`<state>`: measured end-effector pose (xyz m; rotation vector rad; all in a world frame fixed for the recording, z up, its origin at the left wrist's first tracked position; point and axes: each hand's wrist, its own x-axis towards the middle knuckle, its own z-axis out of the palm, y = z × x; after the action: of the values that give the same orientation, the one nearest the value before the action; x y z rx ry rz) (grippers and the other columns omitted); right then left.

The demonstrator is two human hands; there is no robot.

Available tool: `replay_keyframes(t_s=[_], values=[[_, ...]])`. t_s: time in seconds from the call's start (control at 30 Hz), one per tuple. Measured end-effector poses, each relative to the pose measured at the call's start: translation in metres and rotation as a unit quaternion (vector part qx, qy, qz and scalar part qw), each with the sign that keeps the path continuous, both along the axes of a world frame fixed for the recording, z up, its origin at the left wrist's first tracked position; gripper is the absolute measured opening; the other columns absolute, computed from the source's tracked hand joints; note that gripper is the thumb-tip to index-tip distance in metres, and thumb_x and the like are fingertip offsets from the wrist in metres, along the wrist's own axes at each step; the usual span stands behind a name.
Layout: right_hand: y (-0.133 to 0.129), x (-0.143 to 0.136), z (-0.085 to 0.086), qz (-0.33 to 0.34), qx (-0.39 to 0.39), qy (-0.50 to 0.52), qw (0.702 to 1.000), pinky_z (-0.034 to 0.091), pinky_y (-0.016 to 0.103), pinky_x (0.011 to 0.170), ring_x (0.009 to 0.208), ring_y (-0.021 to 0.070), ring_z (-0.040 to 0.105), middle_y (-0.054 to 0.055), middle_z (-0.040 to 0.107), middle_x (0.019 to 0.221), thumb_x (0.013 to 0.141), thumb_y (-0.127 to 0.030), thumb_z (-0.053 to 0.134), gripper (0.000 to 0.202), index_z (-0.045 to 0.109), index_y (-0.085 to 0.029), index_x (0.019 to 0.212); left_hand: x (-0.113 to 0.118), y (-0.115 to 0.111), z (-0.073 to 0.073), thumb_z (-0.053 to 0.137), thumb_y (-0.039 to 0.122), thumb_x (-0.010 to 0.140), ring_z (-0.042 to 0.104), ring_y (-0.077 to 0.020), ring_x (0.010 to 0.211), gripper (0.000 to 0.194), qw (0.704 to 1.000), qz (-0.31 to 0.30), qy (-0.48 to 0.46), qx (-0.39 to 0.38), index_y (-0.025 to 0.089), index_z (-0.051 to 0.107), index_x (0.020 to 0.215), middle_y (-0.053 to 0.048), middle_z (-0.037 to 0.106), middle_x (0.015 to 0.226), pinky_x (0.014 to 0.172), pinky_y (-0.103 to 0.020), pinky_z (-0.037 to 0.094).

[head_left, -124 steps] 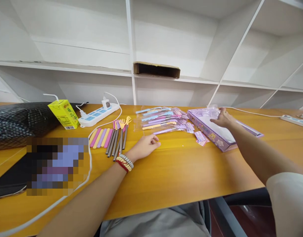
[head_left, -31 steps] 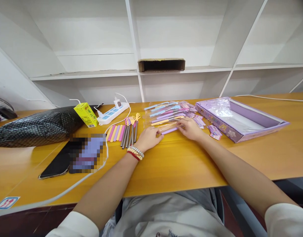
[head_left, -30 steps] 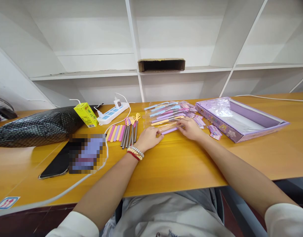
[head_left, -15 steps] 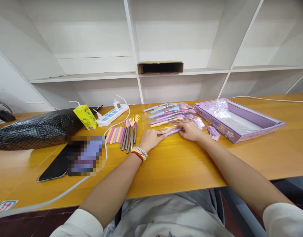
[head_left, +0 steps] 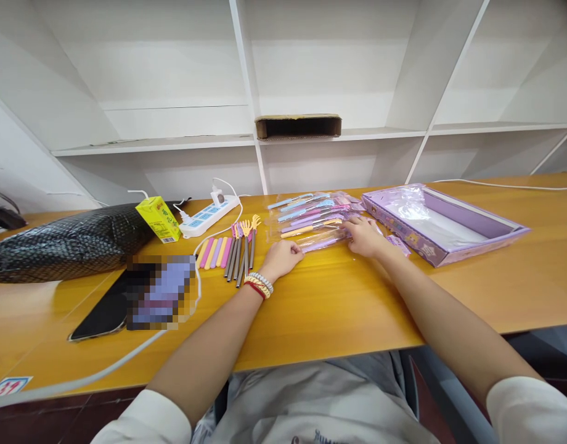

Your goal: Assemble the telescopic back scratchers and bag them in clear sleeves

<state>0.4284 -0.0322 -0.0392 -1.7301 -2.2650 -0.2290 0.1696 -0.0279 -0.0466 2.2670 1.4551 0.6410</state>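
Observation:
A purple-handled back scratcher in a clear plastic bag lies on the table between my hands. My left hand, with bracelets at the wrist, has its fingers curled and pinched at the bag's left end. At the right end, my right hand has bent fingers on the bag; its fingertips are partly hidden. Just beyond are several bagged back scratchers with blue, purple and yellow handles. To the left lie loose metal rods with small hand-shaped heads and a row of coloured handles.
An open purple box with clear plastic inside stands at the right. At the left are a black wrapped bundle, a yellow drink carton, a power strip and a phone. A white cable crosses the table.
My right hand has moved slightly right and away from the purple handle toward the bag's end. My left hand has shifted a little left, and more of the bag shows.

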Motion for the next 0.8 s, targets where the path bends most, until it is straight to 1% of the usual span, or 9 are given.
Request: replay_keyframes(t_s=[0.07, 0.13, 0.2, 0.3, 0.4, 0.5, 0.6, 0.7, 0.8], values=[[0.002, 0.006, 0.000, -0.008, -0.011, 0.004, 1.000, 0.037, 0.043, 0.089, 0.109, 0.0296, 0.049, 0.012, 0.059, 0.115, 0.065, -0.009, 0.051, 0.046, 0.061, -0.017, 0.109, -0.001, 0.000, 0.000, 0.058, 0.043, 0.074, 0.059, -0.0160, 0.068, 0.027, 1.000, 0.004, -0.007, 0.009, 0.020, 0.069, 0.080, -0.003, 0.067, 0.075, 0.061, -0.026, 0.042], [0.004, 0.009, -0.002, 0.010, -0.016, 0.014, 1.000, 0.039, 0.038, 0.089, 0.105, 0.0269, 0.051, 0.011, 0.062, 0.109, 0.067, -0.008, 0.050, 0.038, 0.064, -0.017, 0.102, -0.002, 0.001, 0.000, 0.058, 0.047, 0.075, 0.060, -0.0171, 0.071, 0.032, 1.000, 0.007, -0.011, 0.017, 0.021, 0.070, 0.088, -0.003, 0.068, 0.079, 0.062, -0.027, 0.043], [0.006, 0.008, -0.003, 0.036, -0.013, 0.023, 0.999, 0.039, 0.035, 0.089, 0.103, 0.0249, 0.053, 0.010, 0.064, 0.105, 0.067, -0.008, 0.051, 0.035, 0.065, -0.017, 0.098, -0.003, 0.001, 0.000, 0.057, 0.048, 0.076, 0.061, -0.0183, 0.076, 0.035, 1.000, 0.002, -0.010, 0.014, 0.021, 0.071, 0.093, -0.005, 0.070, 0.084, 0.065, -0.028, 0.044], [0.007, 0.006, -0.003, 0.058, -0.008, 0.033, 0.998, 0.041, 0.033, 0.088, 0.101, 0.0239, 0.055, 0.010, 0.064, 0.107, 0.066, -0.008, 0.052, 0.039, 0.064, -0.016, 0.102, -0.005, 0.002, 0.001, 0.055, 0.048, 0.078, 0.062, -0.0200, 0.081, 0.036, 1.000, -0.023, -0.002, 0.003, 0.022, 0.072, 0.095, -0.006, 0.071, 0.091, 0.070, -0.029, 0.045], [0.006, 0.004, -0.003, 0.051, -0.008, 0.039, 0.998, 0.041, 0.034, 0.088, 0.101, 0.0249, 0.055, 0.012, 0.062, 0.110, 0.066, -0.009, 0.053, 0.046, 0.061, -0.014, 0.111, -0.004, 0.003, 0.000, 0.055, 0.047, 0.079, 0.063, -0.0204, 0.083, 0.034, 1.000, -0.031, 0.005, 0.004, 0.022, 0.072, 0.094, -0.006, 0.071, 0.092, 0.070, -0.028, 0.045], [0.005, 0.004, -0.003, 0.015, -0.009, 0.030, 0.999, 0.039, 0.040, 0.091, 0.110, 0.0288, 0.051, 0.013, 0.059, 0.118, 0.065, -0.009, 0.054, 0.055, 0.055, -0.015, 0.120, -0.003, 0.004, -0.001, 0.053, 0.044, 0.080, 0.062, -0.0192, 0.077, 0.030, 0.999, -0.017, 0.027, 0.014, 0.021, 0.071, 0.087, -0.005, 0.071, 0.084, 0.066, -0.028, 0.043], [0.005, 0.009, -0.004, -0.017, -0.012, 0.013, 1.000, 0.036, 0.044, 0.094, 0.114, 0.0303, 0.048, 0.012, 0.056, 0.122, 0.066, -0.009, 0.052, 0.055, 0.055, -0.017, 0.120, -0.002, 0.005, 0.000, 0.051, 0.039, 0.081, 0.060, -0.0185, 0.071, 0.026, 0.998, 0.001, 0.051, 0.021, 0.019, 0.067, 0.083, -0.005, 0.068, 0.077, 0.064, -0.028, 0.041], [0.006, 0.013, -0.004, -0.011, -0.011, 0.007, 1.000, 0.037, 0.041, 0.094, 0.112, 0.0280, 0.051, 0.011, 0.057, 0.122, 0.068, -0.011, 0.051, 0.049, 0.058, -0.018, 0.117, -0.004, 0.004, 0.003, 0.049, 0.036, 0.082, 0.060, -0.0192, 0.074, 0.023, 0.999, 0.015, 0.042, 0.013, 0.018, 0.063, 0.088, -0.006, 0.067, 0.081, 0.066, -0.029, 0.042], [0.006, 0.015, -0.002, 0.000, 0.005, 0.009, 1.000, 0.038, 0.037, 0.093, 0.110, 0.0257, 0.053, 0.009, 0.059, 0.120, 0.070, -0.012, 0.052, 0.046, 0.059, -0.019, 0.115, -0.009, 0.004, 0.008, 0.046, 0.034, 0.083, 0.059, -0.0199, 0.079, 0.022, 0.999, 0.041, 0.013, 0.006, 0.017, 0.059, 0.090, -0.007, 0.067, 0.086, 0.070, -0.030, 0.043]])
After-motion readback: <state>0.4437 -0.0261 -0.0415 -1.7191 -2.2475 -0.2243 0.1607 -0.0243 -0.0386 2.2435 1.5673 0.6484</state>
